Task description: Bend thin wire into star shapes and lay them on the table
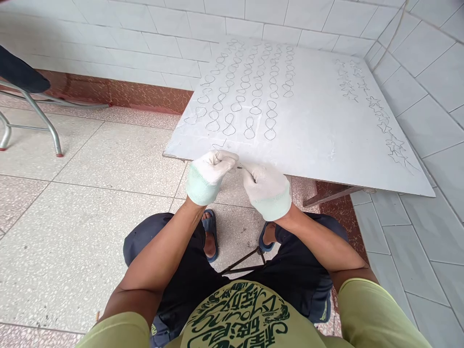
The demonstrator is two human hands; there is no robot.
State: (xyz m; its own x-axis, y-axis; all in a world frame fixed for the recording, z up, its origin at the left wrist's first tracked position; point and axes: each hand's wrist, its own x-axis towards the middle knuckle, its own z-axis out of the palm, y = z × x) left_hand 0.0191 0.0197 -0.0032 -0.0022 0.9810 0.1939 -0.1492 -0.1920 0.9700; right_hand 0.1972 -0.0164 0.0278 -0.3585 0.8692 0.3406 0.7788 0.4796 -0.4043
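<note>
My left hand [212,171], in a white glove with a pale green cuff, is closed in a pinch on a thin wire [219,145]. A bent piece of that wire rises above its knuckles, over the table edge. My right hand [266,186], gloved the same way, pinches close beside it, fingertips almost touching the left. A short dark end [239,167] shows between the two hands; the rest is hidden by the fingers. Beyond them on the white board [308,130] lie rows of wire figure-eights [250,126]. Wire star shapes [384,123] overlap in lines along its right side.
Tiled walls [279,17] meet the board at the back and right. A metal-legged stool [50,121] stands at the far left on the speckled floor [108,203]. My knees are under the board's front edge, and a wooden support [331,195] shows beneath it.
</note>
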